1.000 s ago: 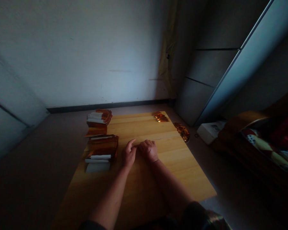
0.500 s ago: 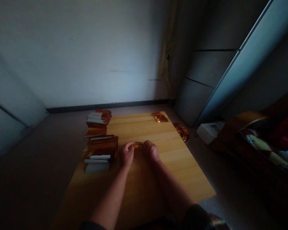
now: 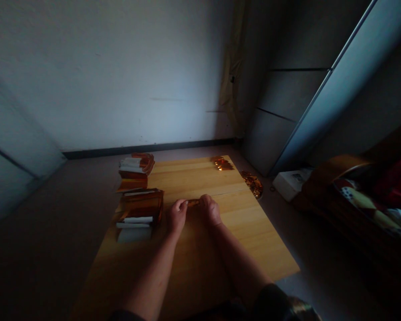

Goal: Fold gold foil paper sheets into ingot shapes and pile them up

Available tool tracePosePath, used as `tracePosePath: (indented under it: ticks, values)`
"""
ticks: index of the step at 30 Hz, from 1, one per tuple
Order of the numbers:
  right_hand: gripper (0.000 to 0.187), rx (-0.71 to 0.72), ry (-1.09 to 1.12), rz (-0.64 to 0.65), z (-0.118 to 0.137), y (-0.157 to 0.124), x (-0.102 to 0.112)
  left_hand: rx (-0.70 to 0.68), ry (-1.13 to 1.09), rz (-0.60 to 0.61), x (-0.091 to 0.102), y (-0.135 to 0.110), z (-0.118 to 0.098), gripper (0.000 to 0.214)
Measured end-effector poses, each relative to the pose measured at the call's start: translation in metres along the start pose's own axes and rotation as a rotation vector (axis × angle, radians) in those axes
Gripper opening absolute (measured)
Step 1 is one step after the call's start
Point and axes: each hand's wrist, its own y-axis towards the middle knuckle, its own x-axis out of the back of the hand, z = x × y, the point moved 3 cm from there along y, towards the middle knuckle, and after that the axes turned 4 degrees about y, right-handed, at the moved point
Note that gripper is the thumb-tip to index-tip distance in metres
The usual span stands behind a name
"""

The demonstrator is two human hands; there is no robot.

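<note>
Right, brown-and-white packet stacks (image 3: 140,209) at ten o'clock; your left hand (image 3: 177,216) pinches one end of a thin, shiny copper-foil strip (image 3: 193,202) at twelve, your right hand (image 3: 210,210) the other. Looks feather-light, soft, slippery: keep to the ends.

Bare forearms (image 3: 150,276) are showing here, running back from the fingers of the left hand (image 3: 177,217) and the right hand (image 3: 210,211), and well behind those fingers a dark sleeve (image 3: 270,303) is showing, its glossy banded edge (image 3: 299,308) catching the light.
</note>
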Motion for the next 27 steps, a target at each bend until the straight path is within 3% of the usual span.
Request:
tracePosePath:
  ticks: [8, 17, 27]
  values:
    - [0.02, 0.019, -0.125, -0.001, 0.001, 0.001, -0.002, -0.02, 0.111, -0.043, -0.006, 0.002, 0.004, 0.023]
    - [0.022, 0.095, -0.107, -0.038, 0.001, 0.003, 0.009, -0.065, -0.077, -0.02, -0.004, 0.0, 0.006, 0.029]
    - [0.015, 0.083, -0.005, 0.03, -0.009, 0.006, 0.026, -0.004, 0.006, 0.006, -0.01, -0.002, 0.004, 0.022]
